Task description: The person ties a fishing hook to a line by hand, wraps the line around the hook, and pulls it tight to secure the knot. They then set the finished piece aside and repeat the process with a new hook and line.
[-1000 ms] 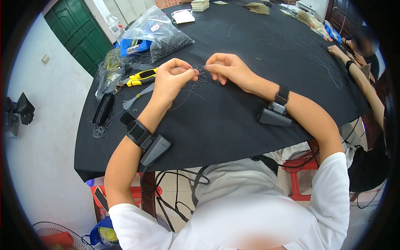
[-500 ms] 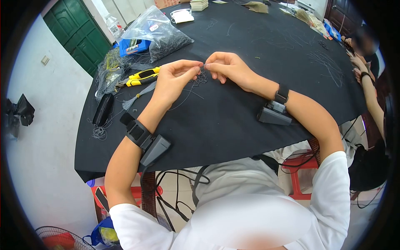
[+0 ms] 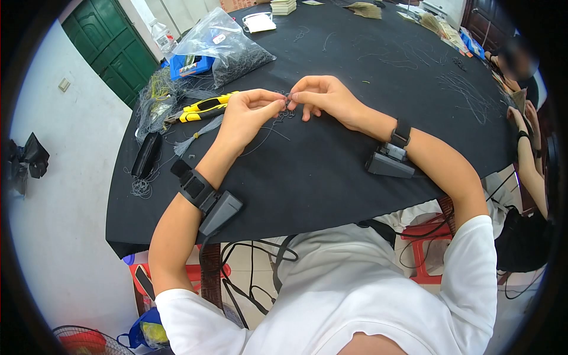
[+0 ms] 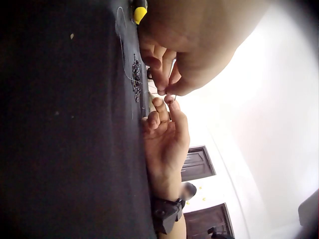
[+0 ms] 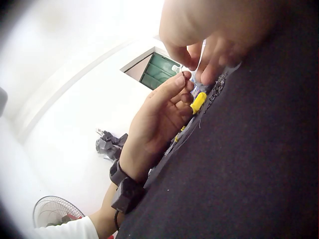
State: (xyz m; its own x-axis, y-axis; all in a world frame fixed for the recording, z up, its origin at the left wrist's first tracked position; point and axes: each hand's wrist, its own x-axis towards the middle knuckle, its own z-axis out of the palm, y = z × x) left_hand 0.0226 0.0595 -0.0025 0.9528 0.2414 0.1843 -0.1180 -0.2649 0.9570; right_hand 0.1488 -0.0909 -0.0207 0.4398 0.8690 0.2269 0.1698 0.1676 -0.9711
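In the head view, my left hand [image 3: 244,118] and right hand [image 3: 331,102] meet above the black cloth, thumbs and forefingers pinching a thin strand at the fingertips. Its exact shape is too small to tell. Beneath the fingers lies a small heap of dark wiry pieces [image 3: 287,112], also beside the hands in the left wrist view as a dark cluster [image 4: 136,82]. That view has the left hand [image 4: 192,45] above the right hand [image 4: 167,144]. From the right wrist, the left hand [image 5: 159,117] faces the right hand [image 5: 214,35], their fingertips nearly touching.
Yellow-black pliers [image 3: 204,109], a bundle of grey strands [image 3: 198,137] and a black case [image 3: 146,155] lie left of the hands. Behind stands a clear bag of dark pieces [image 3: 236,62]. Loose strands [image 3: 464,94] lie to the right, where another person's hands [image 3: 523,118] are.
My left fingertips have come closer to the right ones than a second ago, then dipped slightly. The other person's hands at the right have moved nearer the table's edge.
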